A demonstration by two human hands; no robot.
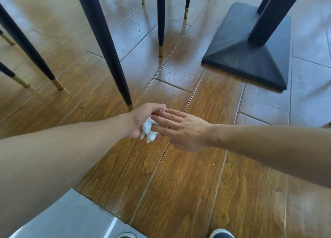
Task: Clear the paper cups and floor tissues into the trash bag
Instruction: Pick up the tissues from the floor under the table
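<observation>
A crumpled white tissue [149, 131] is held low over the wooden floor, in the middle of the head view. My left hand [143, 117] is shut on it, with a small white corner showing past the fingertips. My right hand [180, 128] reaches in from the right with straight fingers; its fingertips touch the tissue and the left hand's fingers. No paper cups and no trash bag are in view.
Dark chair legs with gold tips [107, 49] stand close behind my hands and across the left side. A black square table base [250, 58] sits at the upper right. A grey floor strip [71, 216] lies near my shoes [221, 233].
</observation>
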